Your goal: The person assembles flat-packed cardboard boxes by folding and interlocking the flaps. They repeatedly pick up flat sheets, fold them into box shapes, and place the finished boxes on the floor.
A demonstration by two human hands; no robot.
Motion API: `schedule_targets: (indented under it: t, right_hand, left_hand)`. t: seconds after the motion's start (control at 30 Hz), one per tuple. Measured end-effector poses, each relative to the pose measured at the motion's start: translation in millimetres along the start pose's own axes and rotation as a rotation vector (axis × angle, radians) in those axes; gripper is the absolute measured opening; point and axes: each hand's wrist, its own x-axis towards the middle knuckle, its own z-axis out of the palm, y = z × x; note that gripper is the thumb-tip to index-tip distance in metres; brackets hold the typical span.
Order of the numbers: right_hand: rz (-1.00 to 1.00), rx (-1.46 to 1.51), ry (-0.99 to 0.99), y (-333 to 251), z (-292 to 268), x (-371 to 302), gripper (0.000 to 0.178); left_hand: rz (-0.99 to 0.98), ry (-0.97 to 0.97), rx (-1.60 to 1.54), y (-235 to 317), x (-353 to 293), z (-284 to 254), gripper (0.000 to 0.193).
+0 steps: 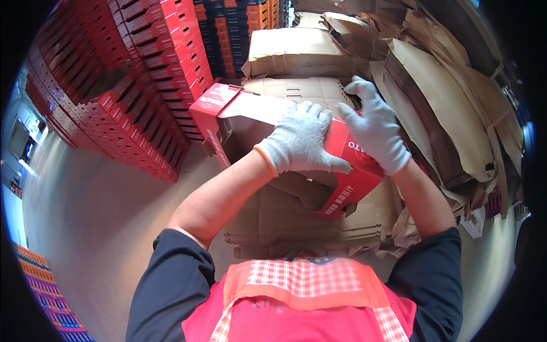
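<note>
Stacks of red boxes (168, 62) stand left of a flat cardboard pile (285, 225); above it sits a red carton (360, 183). The left hand (302, 138) lies across its right end, thumb splayed (hiding part of it); the right hand (376, 126), fingers parted, bends alongside.

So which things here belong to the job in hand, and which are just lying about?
In the job:
Red box
Left hand, on the box
Right hand, at its right end
Cardboard stack, under the box

Apparently just lying about:
Red stacks, left
Dark stacks, back
Wrapped bundles, right
</note>
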Motion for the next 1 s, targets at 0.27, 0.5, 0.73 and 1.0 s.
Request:
schedule_targets:
  t: [0.27, 0.5, 0.73, 1.0]
  right_hand:
    - [0.087, -0.066, -0.472, 38.1, -48.3, 7.5, 0.031]
    - [-0.167, -0.347, -0.613, 24.7, 7.1, 23.7, 0.025]
    - [0.185, -0.031, -0.582, -3.1, 13.0, 21.4, 0.042]
    - [0.095, 0.435, -0.484, 25.6, 7.9, 17.3, 0.071]
  left_hand:
    - [0.079, 0.121, -0.085, -2.8, 0.6, 12.8, 0.095]
    - [0.055, 0.209, -0.094, -0.6, -7.5, 23.0, 0.095]
    - [-0.004, 0.564, -0.663, -12.0, -7.0, 38.5, 0.091]
    - [0.196, 0.702, -0.476, -37.4, -93.4, 38.8, 0.038]
